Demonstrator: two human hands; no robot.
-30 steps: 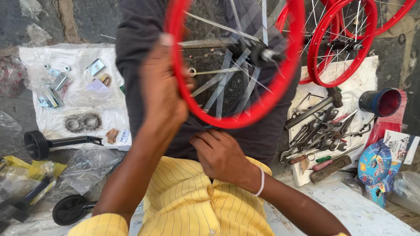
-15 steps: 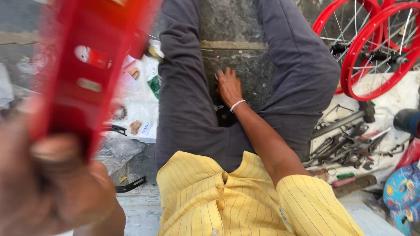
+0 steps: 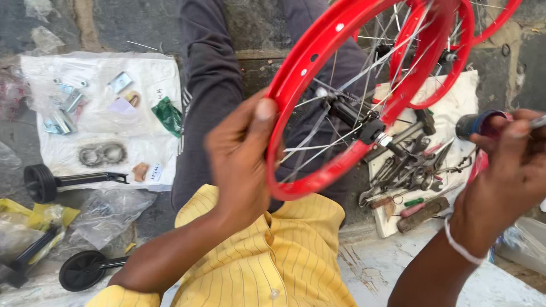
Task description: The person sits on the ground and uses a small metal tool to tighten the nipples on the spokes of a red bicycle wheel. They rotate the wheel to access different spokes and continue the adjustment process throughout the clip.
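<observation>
While the left hand [image 3: 239,162] is clamping its fingers on the red wheel rim [image 3: 296,85] above the lap, the right hand [image 3: 509,170], fingers pinching a thin tool [image 3: 537,122], is hovering right of the hub [image 3: 364,122]; steady grip matters.

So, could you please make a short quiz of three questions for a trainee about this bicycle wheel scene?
1. True or false: the left hand grips the red wheel rim.
2. What lies on the white cloth under the wheel? A) tools B) fruit C) books
3. Which hand wears a white bracelet?

Key: 1 true; 2 A, the tools; 3 the right hand.
</observation>
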